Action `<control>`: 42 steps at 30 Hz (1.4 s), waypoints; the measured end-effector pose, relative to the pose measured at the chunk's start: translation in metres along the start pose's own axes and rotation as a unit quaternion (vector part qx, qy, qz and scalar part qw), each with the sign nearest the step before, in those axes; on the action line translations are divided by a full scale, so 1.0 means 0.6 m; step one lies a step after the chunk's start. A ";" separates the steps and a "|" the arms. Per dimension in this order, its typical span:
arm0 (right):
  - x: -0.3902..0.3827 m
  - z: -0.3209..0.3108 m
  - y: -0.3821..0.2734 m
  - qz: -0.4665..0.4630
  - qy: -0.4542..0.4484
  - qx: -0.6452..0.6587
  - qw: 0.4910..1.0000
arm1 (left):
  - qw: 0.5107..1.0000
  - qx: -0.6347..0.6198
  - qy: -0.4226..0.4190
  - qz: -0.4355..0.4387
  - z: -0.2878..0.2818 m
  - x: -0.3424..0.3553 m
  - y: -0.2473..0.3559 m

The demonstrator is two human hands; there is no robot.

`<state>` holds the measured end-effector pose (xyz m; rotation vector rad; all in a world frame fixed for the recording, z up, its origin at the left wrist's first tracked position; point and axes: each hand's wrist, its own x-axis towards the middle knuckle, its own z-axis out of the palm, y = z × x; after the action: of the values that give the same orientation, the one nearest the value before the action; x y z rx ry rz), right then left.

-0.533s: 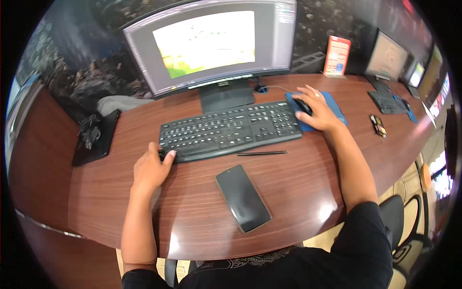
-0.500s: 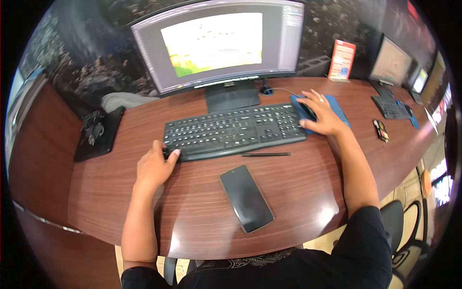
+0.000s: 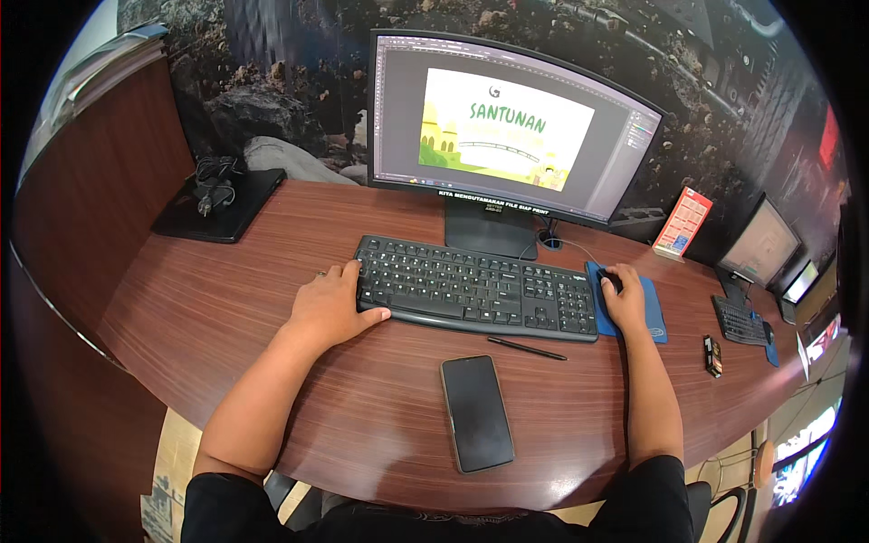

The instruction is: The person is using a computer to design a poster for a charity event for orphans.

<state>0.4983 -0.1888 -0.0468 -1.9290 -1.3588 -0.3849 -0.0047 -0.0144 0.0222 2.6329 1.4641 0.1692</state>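
My right hand (image 3: 625, 303) is curled over a dark computer mouse (image 3: 613, 282) on a blue mouse pad (image 3: 654, 312). At the left end of the black keyboard (image 3: 471, 288) lies my left hand (image 3: 333, 306), open, its thumb stretched along the front edge and its fingertips by the leftmost keys. Behind the keyboard stands a monitor (image 3: 398, 118), showing a design with green lettering, yellow buildings and greenery on white. A slim black pen or stylus (image 3: 527, 348) lies just in front of the keyboard. Nearer to me is a phone (image 3: 477, 414), its screen dark.
A black laptop-like slab (image 3: 262, 195) with a coiled cable (image 3: 215, 185) on it sits at the back left. On the right are an orange-and-white stand-up card (image 3: 683, 222), a small dark box (image 3: 713, 356), and a second keyboard (image 3: 738, 319) and monitor (image 3: 760, 240).
My view has shifted, so the monitor sits lower and further right. My right hand's fingers have closed in around the mouse. My left hand stays at the keyboard's left end.
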 end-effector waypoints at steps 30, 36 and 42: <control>-0.002 -0.009 -0.013 0.007 0.012 -0.014 1.000 | 0.953 -0.033 0.174 0.245 0.037 0.007 0.041; 0.000 -0.009 -0.011 0.007 0.006 -0.010 1.000 | 0.997 -0.048 0.056 -0.023 -0.003 0.011 -0.001; 0.004 -0.010 -0.020 -0.011 0.014 -0.005 1.000 | 0.999 -0.045 0.008 0.003 0.009 0.012 -0.007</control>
<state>0.4894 -0.1894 -0.0364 -1.9119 -1.3644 -0.4284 -0.0038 -0.0065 0.0162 2.5703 1.4189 0.2512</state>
